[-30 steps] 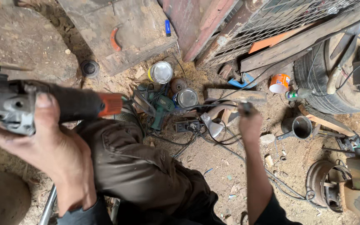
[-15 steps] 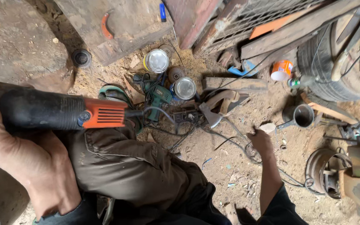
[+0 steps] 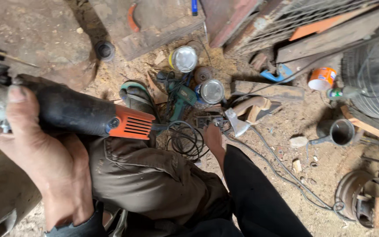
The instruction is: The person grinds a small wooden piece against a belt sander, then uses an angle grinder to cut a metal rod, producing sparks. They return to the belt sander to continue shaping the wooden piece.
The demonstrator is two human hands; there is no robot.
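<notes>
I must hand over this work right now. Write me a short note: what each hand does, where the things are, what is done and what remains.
Left hand: grips the black angle grinder with orange rear vents, held above the knee.
Right hand: reaches down to the small dark socket block on the dirt floor, touching it; grip unclear.
Nearby: coiled black cable, green power drill, metal hatchet head.
Done: grinder is in hand.
Left: cannot tell whether its cable is plugged in.

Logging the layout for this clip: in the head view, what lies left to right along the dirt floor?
Left hand on the black-and-orange angle grinder → green power drill → steel-headed axe → grey metal mug → rusty round metal drum.
</notes>
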